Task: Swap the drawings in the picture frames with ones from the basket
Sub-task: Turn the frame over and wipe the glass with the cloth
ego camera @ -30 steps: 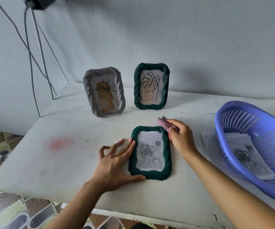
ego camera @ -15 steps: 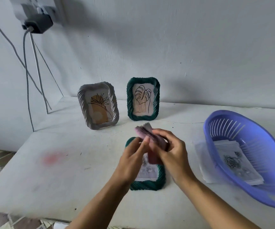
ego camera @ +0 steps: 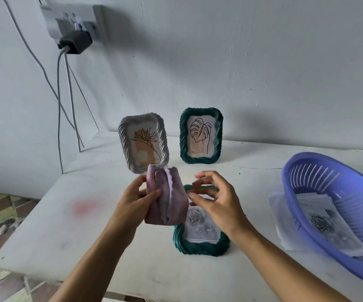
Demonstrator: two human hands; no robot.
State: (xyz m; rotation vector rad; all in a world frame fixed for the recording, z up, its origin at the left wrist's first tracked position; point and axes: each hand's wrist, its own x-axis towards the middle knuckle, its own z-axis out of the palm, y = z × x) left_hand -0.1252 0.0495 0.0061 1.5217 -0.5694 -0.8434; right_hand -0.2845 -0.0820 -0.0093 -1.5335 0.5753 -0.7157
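A dark green frame [ego camera: 200, 247] lies flat on the table with a grey rose drawing in it. Above it my left hand [ego camera: 132, 203] grips a folded purple cloth [ego camera: 167, 199] held upright. My right hand [ego camera: 217, 201] hovers just right of the cloth, fingers loosely curled and holding nothing. At the back stand a white frame [ego camera: 143, 140] with a flower drawing and a second green frame [ego camera: 201, 136] with a leaf drawing. A purple basket [ego camera: 307, 171] at the right holds rose drawings [ego camera: 322, 225].
A white table [ego camera: 56, 225] carries everything, with a faint red stain at its left. Loose paper sheets [ego camera: 278, 214] lie under the basket's left side. A wall socket with a black plug [ego camera: 73, 41] and hanging cables is at upper left. Patterned floor shows left.
My left hand left the flat frame's edge and took the purple cloth, which rose from the table. My right hand, which held the cloth before, has let go.
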